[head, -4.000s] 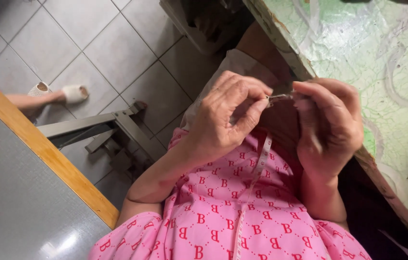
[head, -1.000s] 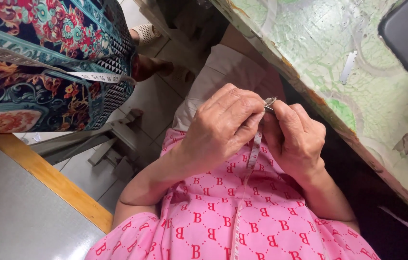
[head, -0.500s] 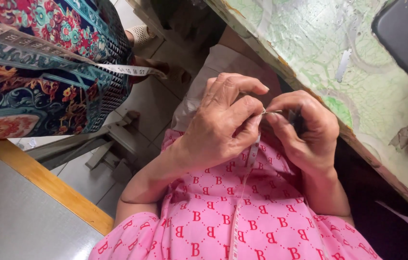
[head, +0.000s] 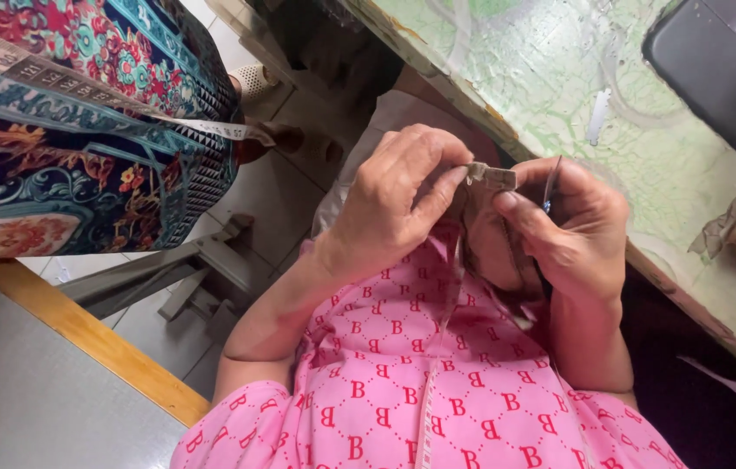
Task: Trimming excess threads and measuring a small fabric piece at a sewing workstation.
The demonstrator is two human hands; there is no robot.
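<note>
Both hands pinch a small tan strip (head: 491,175) of woven cloth between them, above the lap. The left hand (head: 394,204) nips its edge with thumb and forefinger; the right hand (head: 570,227) grips the other end, plus a thin dark tool (head: 550,184), hard to identify. Soft pink printed fabric (head: 403,382) lies below. A cracked green table (head: 559,78) stands beside; grey floor tiles (head: 272,195) underneath.
</note>
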